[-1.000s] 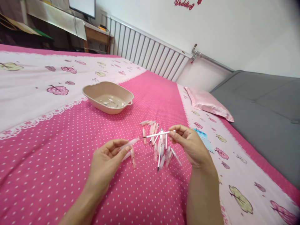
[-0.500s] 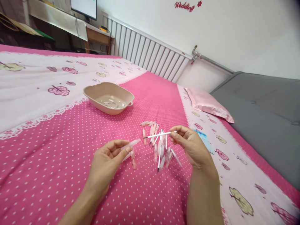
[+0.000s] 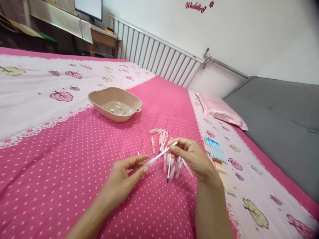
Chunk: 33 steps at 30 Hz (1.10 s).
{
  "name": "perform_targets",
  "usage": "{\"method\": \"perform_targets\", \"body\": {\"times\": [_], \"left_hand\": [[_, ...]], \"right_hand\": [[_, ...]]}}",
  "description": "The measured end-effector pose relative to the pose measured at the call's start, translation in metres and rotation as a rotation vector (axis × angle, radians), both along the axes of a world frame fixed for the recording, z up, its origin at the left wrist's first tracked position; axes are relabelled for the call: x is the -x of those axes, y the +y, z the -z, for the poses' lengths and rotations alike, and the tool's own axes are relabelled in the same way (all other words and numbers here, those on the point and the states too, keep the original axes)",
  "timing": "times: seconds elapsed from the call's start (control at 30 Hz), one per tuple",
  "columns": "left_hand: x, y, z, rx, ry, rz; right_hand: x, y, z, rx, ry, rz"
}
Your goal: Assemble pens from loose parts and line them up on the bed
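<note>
Between thumb and fingers, my left hand (image 3: 128, 174) pinches a translucent pale-pink pen barrel (image 3: 150, 162). My right hand (image 3: 190, 155) grips a white pen refill (image 3: 162, 153) near its rear end. The refill's front end sits inside the barrel's opening, and the two line up at a slant. Under and behind my right hand lies a loose pile of pink pen parts (image 3: 164, 162) and white refills with dark tips, partly hidden by that hand. One pink piece lies mostly hidden behind my left fingers.
A beige basin (image 3: 97, 101) with small white bits in it stands behind on the pink dotted bedspread (image 3: 62, 159). To the right lie a row of blue pens (image 3: 216, 150) and a row of tan-orange pens (image 3: 224, 177). A pink pillow (image 3: 221, 111) rests farther back.
My right hand has moved left and slightly down, bringing the refill's dark tip into the barrel in my left hand. The tan-orange pens beside my right arm have come into view.
</note>
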<state>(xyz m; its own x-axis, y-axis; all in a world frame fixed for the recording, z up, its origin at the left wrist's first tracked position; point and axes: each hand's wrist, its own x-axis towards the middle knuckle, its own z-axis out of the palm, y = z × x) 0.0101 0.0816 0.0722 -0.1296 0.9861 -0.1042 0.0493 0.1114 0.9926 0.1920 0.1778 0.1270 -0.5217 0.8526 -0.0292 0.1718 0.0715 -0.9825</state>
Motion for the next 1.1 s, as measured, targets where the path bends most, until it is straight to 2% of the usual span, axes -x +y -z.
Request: {"method": "perform_targets", "body": {"times": [0.13, 0.23, 0.3, 0.37, 0.47, 0.57, 0.63, 0.7, 0.8, 0.93, 1.1], "left_hand": [[-0.003, 0.000, 0.000, -0.100, 0.088, 0.114], [-0.002, 0.000, -0.001, -0.103, 0.005, 0.158], [-0.001, 0.000, -0.002, -0.064, -0.080, 0.154], [0.000, 0.000, -0.003, -0.026, -0.140, 0.119], [0.001, 0.000, -0.004, 0.005, -0.184, 0.068], [0.000, 0.002, -0.003, 0.014, -0.182, 0.038], [0.000, 0.002, -0.002, 0.015, -0.174, 0.013], [0.000, 0.003, -0.001, 0.019, -0.163, 0.001], [0.000, 0.003, 0.001, 0.025, -0.149, -0.004], [0.000, 0.003, 0.001, 0.028, -0.156, -0.011], [0.000, 0.004, 0.000, 0.028, -0.160, -0.014]], "right_hand": [[0.015, -0.007, 0.006, 0.045, -0.001, -0.093], [0.020, -0.012, 0.006, 0.059, -0.013, -0.191], [0.017, -0.013, 0.002, 0.049, -0.031, -0.206], [0.007, -0.008, 0.000, 0.007, -0.061, -0.118], [-0.013, 0.008, 0.004, -0.132, -0.205, 0.170], [-0.032, 0.026, 0.016, -0.333, -0.612, 0.480], [-0.039, 0.036, 0.025, -0.374, -0.927, 0.545], [-0.042, 0.042, 0.032, -0.322, -1.151, 0.501], [-0.042, 0.047, 0.041, -0.201, -1.289, 0.369], [-0.041, 0.051, 0.048, -0.129, -1.283, 0.263], [-0.042, 0.053, 0.054, -0.127, -1.193, 0.223]]}}
